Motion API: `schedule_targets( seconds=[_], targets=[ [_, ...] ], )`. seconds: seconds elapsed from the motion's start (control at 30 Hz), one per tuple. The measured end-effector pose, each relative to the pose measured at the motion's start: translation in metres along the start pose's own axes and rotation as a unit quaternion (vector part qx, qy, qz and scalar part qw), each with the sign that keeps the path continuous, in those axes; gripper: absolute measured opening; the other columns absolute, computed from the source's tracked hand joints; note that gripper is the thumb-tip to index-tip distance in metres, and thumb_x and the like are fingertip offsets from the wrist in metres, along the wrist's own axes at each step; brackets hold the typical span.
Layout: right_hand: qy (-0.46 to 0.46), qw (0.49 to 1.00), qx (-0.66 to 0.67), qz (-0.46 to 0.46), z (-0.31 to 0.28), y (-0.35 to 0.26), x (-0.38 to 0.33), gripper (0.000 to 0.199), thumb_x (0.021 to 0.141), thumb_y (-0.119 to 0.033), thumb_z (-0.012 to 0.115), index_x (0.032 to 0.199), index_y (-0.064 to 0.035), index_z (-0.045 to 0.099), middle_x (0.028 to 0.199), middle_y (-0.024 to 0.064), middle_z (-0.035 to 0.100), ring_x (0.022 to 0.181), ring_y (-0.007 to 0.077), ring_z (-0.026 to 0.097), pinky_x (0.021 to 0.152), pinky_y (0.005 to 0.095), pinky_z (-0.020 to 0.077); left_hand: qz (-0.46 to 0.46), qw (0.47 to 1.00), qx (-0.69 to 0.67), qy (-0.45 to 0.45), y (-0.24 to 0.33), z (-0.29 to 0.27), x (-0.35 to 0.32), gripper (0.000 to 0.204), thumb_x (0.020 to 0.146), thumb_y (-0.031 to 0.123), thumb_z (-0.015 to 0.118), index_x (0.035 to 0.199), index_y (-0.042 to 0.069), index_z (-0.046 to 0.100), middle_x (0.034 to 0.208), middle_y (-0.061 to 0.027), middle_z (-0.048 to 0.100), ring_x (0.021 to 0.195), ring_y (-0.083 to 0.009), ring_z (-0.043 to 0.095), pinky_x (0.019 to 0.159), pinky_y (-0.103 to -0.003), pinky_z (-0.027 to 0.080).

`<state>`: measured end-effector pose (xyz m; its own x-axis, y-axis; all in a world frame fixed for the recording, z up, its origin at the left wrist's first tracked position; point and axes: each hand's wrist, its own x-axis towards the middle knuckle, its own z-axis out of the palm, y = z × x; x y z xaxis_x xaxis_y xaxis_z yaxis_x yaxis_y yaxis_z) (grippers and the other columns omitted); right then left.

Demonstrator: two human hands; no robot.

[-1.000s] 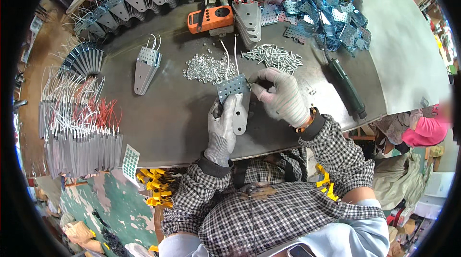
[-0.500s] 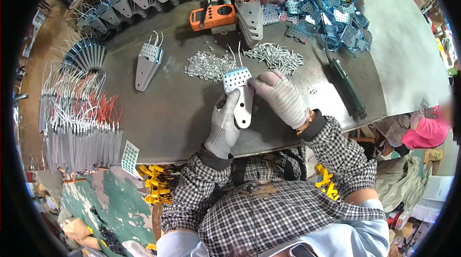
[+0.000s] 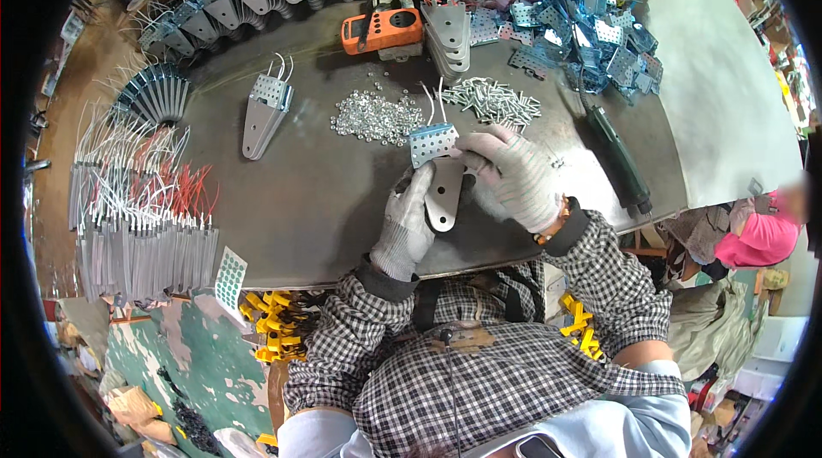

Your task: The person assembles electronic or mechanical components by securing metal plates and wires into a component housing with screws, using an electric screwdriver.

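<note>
In my gloved left hand (image 3: pixel 406 220) I grip a grey tapered plate (image 3: pixel 443 198) with two holes, the thumb lying along its left edge. A bluish perforated metal bracket (image 3: pixel 433 145) covers its wide far end, and two white wires rise from there. My gloved right hand (image 3: pixel 517 174) is at the right edge of the bracket and plate, fingers bent and pressed together; what they pinch is hidden. Beyond the plate lie a heap of small nuts (image 3: pixel 374 118) and a heap of silvery screws or rivets (image 3: pixel 497 103).
A similar wired plate (image 3: pixel 266 117) lies to the left. Behind are an orange meter (image 3: pixel 383 31), stacked grey plates (image 3: pixel 447 37) and piled blue brackets (image 3: pixel 591 21). A dark green power screwdriver (image 3: pixel 618 158) lies at right; wired grey strips (image 3: pixel 145 257) fill the left edge.
The plate with its bracket has shifted slightly right and turned a little in my left hand. My right hand has moved slightly right, staying by the bracket's edge.
</note>
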<state>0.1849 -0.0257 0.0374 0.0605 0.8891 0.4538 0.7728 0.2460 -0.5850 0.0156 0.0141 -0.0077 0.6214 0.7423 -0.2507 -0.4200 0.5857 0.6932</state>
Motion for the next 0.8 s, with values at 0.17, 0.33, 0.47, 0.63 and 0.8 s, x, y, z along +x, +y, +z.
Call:
schedule_targets(
  seconds=[0.17, 0.33, 0.47, 0.63, 0.8],
  targets=[
    [-0.009, 0.999, 0.039, 0.033, 0.008, 0.014, 0.003, 0.014, 0.082, -0.01, 0.068, 0.095, -0.0064, 0.065, 0.085, 0.0123, 0.059, 0.079, 0.0321, 0.06, 0.068, 0.0387, 0.0493, -0.003, 1.0, 0.024, -0.012, -0.004, 0.006, -0.002, 0.038, 0.103, 0.025, 0.04, 0.127, -0.002, 0.052, 0.115, -0.0134, 0.063, 0.098, -0.0219, 0.065, 0.085, -0.033, 0.055],
    [-0.001, 0.992, 0.107, 0.067, -0.007, 0.005, 0.009, 0.017, 0.082, -0.008, 0.068, 0.098, -0.0048, 0.066, 0.087, 0.0104, 0.062, 0.081, 0.0271, 0.063, 0.07, 0.0356, 0.0504, 0.031, 0.996, 0.081, -0.001, -0.004, 0.006, -0.001, 0.032, 0.101, 0.028, 0.05, 0.12, 0.003, 0.057, 0.102, -0.0057, 0.066, 0.087, -0.0133, 0.066, 0.074, -0.029, 0.057],
    [-0.018, 0.972, 0.206, 0.113, -0.012, -0.01, 0.013, 0.019, 0.079, -0.007, 0.068, 0.098, -0.0049, 0.066, 0.086, 0.0088, 0.063, 0.081, 0.0248, 0.064, 0.072, 0.0347, 0.0515, 0.01, 0.987, 0.148, 0.054, -0.001, 0.019, -0.001, 0.031, 0.101, 0.027, 0.051, 0.116, 0.002, 0.06, 0.099, -0.0059, 0.068, 0.088, -0.0136, 0.067, 0.075, -0.027, 0.056],
    [-0.045, 0.996, -0.068, -0.046, -0.007, -0.017, 0.009, 0.022, 0.075, -0.011, 0.069, 0.095, -0.0096, 0.062, 0.088, 0.0081, 0.061, 0.083, 0.0283, 0.062, 0.071, 0.0387, 0.0516, 0.05, 0.981, 0.16, 0.094, -0.014, 0.017, 0.002, 0.023, 0.1, 0.015, 0.053, 0.116, 0.0, 0.059, 0.101, -0.0065, 0.068, 0.09, -0.0122, 0.066, 0.077, -0.027, 0.055],
    [-0.025, 0.993, -0.113, -0.025, -0.002, -0.013, 0.006, 0.028, 0.072, -0.01, 0.068, 0.098, -0.0113, 0.059, 0.091, 0.0066, 0.059, 0.087, 0.0279, 0.06, 0.071, 0.0388, 0.0516, 0.04, 0.982, 0.174, 0.063, -0.016, 0.015, 0.002, 0.022, 0.099, 0.007, 0.052, 0.119, 0.001, 0.059, 0.107, -0.0065, 0.066, 0.098, -0.0118, 0.063, 0.085, -0.028, 0.052]
  ],
)
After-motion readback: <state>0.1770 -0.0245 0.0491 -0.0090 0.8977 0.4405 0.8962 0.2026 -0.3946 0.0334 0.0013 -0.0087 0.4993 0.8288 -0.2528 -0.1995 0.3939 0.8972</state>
